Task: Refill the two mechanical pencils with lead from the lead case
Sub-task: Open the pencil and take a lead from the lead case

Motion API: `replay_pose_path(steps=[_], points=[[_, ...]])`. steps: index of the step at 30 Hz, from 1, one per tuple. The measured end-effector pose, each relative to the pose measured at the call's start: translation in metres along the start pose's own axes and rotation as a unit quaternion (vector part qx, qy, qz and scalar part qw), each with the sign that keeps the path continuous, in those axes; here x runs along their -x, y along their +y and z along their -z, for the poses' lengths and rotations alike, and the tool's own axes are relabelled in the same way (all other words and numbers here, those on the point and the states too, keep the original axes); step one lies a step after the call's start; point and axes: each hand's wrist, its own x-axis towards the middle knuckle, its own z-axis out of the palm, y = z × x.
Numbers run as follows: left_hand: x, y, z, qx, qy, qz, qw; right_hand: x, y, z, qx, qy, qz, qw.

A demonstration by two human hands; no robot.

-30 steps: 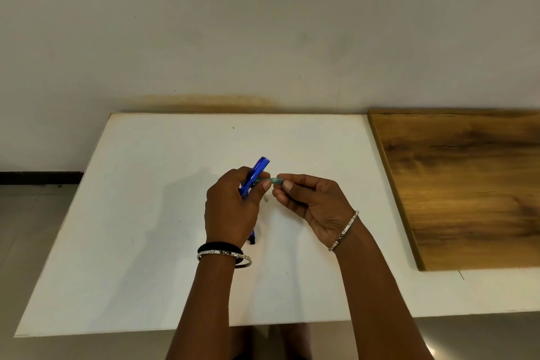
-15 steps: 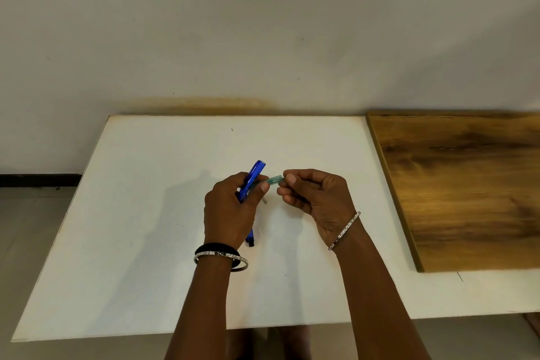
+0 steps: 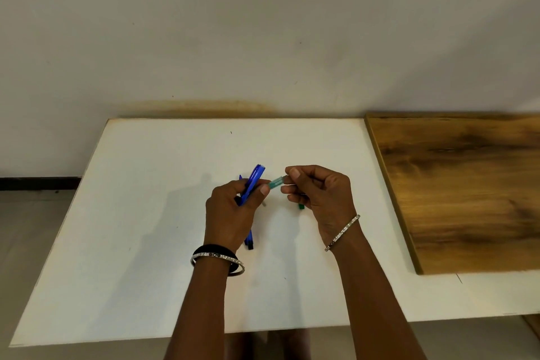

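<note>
My left hand grips a blue mechanical pencil, its top end pointing up and away above the white table. A second blue pencil shows below that hand, mostly hidden by it. My right hand pinches a small clear teal lead case between thumb and fingers, its end pointing left toward my left thumb. A small green piece, perhaps the case's cap, shows under my right fingers.
A brown wooden board lies on the table's right side. A pale wall rises right behind the table's far edge. Floor shows to the left.
My right hand has drawn the lead case slightly to the right, away from my left thumb. The blue pencil has tilted a little more upright.
</note>
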Motion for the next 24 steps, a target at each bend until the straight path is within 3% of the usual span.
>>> replay_pose_path(steps=[24], points=[[-0.0022,-0.0063,0.0001,0.084,-0.015,0.025,0.996,-0.0024,-0.0001,-0.0037,0.056,0.023,0.063,0.996]])
